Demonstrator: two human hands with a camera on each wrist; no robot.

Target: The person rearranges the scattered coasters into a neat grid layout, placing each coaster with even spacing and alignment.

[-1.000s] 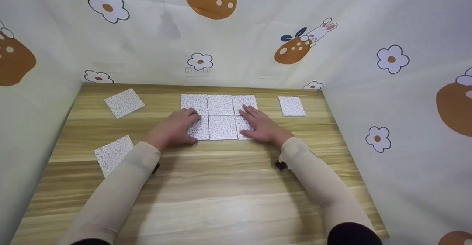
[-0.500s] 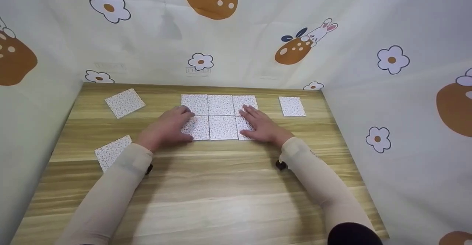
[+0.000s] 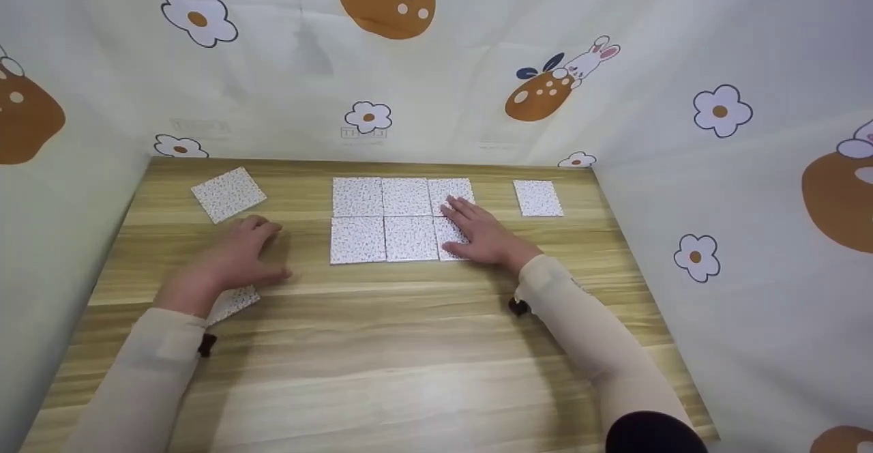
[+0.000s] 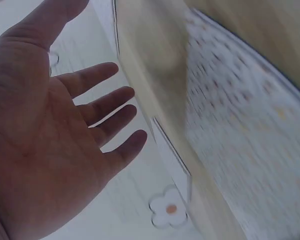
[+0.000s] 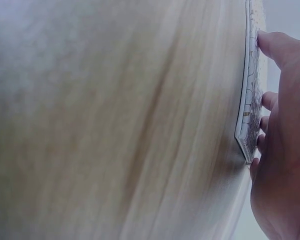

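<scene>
Several white speckled square tiles (image 3: 410, 237) lie edge to edge in two rows of three. My right hand (image 3: 487, 236) rests with spread fingers on the right end of this block. In the right wrist view its fingertips touch the top of a tile (image 5: 253, 100). My left hand (image 3: 228, 265), fingers spread and holding nothing, hovers over a loose tile (image 3: 235, 301) at the left, hiding much of it. The left wrist view shows that bare palm (image 4: 55, 135) with a blurred, speckled tile (image 4: 240, 125) close by.
One loose tile (image 3: 228, 195) lies turned at the back left and another (image 3: 538, 198) at the back right of the wooden table (image 3: 382, 364). Patterned cloth walls (image 3: 436, 78) rise behind the table and along both sides.
My left hand has left the left end of the tile block and moved left, over the loose tile nearer me. My right hand has stayed on the block.
</scene>
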